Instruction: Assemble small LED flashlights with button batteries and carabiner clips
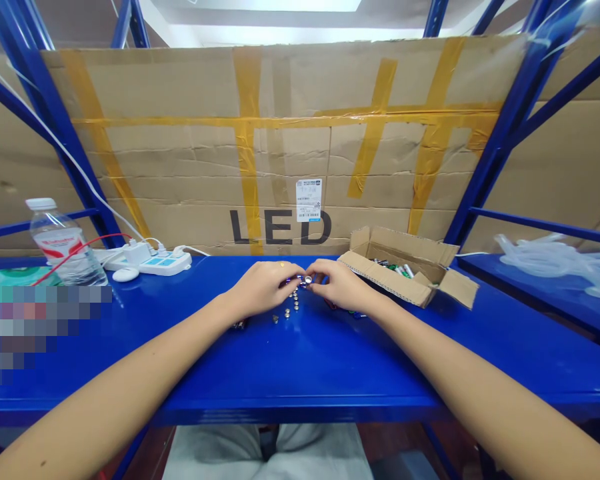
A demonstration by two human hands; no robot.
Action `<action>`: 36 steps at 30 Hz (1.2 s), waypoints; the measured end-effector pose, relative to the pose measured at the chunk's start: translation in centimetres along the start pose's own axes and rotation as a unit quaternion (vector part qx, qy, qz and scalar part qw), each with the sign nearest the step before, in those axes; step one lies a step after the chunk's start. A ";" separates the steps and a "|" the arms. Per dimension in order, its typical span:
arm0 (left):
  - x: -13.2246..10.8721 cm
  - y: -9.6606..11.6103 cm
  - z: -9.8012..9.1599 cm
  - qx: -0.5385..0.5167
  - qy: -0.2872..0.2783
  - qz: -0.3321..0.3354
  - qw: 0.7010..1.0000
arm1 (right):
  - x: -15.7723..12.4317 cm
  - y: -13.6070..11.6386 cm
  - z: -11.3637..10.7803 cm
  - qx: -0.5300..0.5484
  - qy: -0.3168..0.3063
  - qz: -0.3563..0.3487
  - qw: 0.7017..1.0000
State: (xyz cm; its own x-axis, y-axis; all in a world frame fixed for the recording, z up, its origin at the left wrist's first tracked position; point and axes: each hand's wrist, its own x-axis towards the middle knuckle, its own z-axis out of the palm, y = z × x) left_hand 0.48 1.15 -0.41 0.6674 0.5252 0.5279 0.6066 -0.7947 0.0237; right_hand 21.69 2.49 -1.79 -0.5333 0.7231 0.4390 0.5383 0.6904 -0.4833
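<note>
Hands (263, 287) (344, 285) pinch small shiny pieces (308, 281), partly hidden in the grip; shapes unclear.

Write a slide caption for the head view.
Left hand and right hand hold small shiny parts above a blue table.

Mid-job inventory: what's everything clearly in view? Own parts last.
shiny parts: count unclear, silver and purple, at fingertips
metal pieces: several, silver, below hands
open box: one, brown, right
cylinders: several, mixed, in box
bottle: one, clear, left
power strip: one, white, back left
round item: one, white, near strip
cardboard panel: one, brown, behind
label: one, white, on panel
tape: several, orange, on panel
tubing: several, translucent, far right
table: one, blue, under hands
frame: one, blue, around panel
trousers: grey, below table
left hand: one, bare, centre
right hand: one, bare, centre
</note>
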 end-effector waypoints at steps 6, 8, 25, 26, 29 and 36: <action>0.0 -0.4 -1.9 -0.063 -0.185 -0.037 0.980 | -0.1 -0.1 -0.2 -0.065 -0.018 -0.018 0.998; -0.2 -0.5 -1.9 -0.101 -0.248 -0.046 0.962 | -0.2 -0.2 -0.1 -0.072 -0.024 -0.016 0.997; -0.3 -0.8 -1.1 -0.126 -0.307 -0.052 0.942 | -0.3 -0.2 0.1 -0.074 -0.050 -0.017 0.996; -0.3 -0.6 -1.2 -0.127 -0.311 -0.057 0.940 | -0.3 -0.1 0.1 -0.074 -0.051 -0.017 0.996; -0.2 -0.4 -1.4 -0.133 -0.326 -0.070 0.933 | -0.3 0.0 0.2 -0.074 -0.057 -0.017 0.996; -0.3 -0.5 -1.4 -0.149 -0.331 -0.070 0.929 | -0.3 0.0 0.3 -0.072 -0.073 -0.015 0.995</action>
State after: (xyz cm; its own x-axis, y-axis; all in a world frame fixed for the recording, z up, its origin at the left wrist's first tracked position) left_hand -0.61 0.94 0.61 0.7706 0.6232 -0.1334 0.6263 -0.7018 0.3395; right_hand 21.65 2.30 -2.18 -0.6343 0.6986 0.3312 0.6026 0.7151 -0.3542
